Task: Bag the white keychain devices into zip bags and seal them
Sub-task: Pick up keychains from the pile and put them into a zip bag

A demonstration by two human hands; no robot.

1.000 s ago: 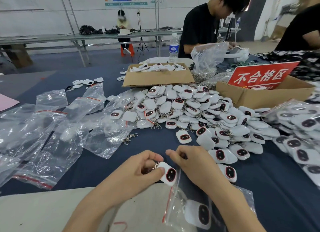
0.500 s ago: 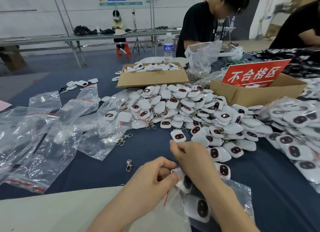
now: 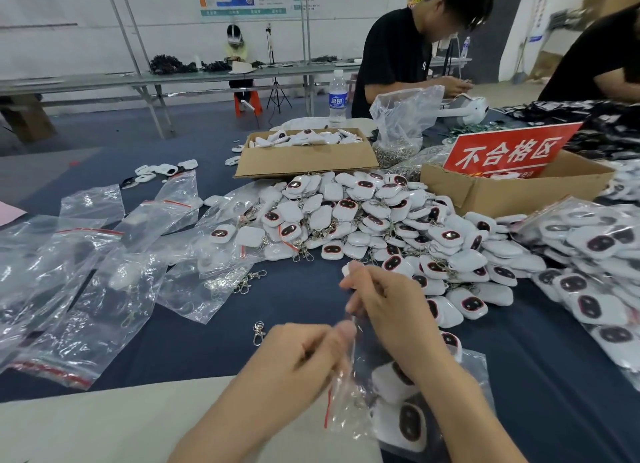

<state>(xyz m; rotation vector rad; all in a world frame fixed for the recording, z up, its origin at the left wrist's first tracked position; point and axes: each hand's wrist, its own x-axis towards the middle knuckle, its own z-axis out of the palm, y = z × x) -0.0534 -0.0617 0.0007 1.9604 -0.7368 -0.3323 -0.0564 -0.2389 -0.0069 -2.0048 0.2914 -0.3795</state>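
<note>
A clear zip bag (image 3: 349, 410) with a red seal strip lies near the table's front edge, with white keychain devices (image 3: 405, 424) inside it. My left hand (image 3: 301, 358) pinches the bag's mouth at its left side. My right hand (image 3: 391, 306) grips the mouth from above and partly hides the bag. A big heap of loose white keychain devices (image 3: 367, 216) with dark oval faces lies just beyond my hands. Several empty zip bags (image 3: 104, 282) are spread on the left.
Two cardboard boxes stand behind the heap, one with devices (image 3: 304, 157), one with a red sign (image 3: 509, 154). Filled bags (image 3: 595, 254) pile up at the right. A loose metal clasp (image 3: 258, 331) lies by my left hand. Two people work across the blue table (image 3: 214, 345).
The device my left hand held over the bag's mouth has gone inside the bag. Both hands now hold the mouth, with my right hand raised a little.
</note>
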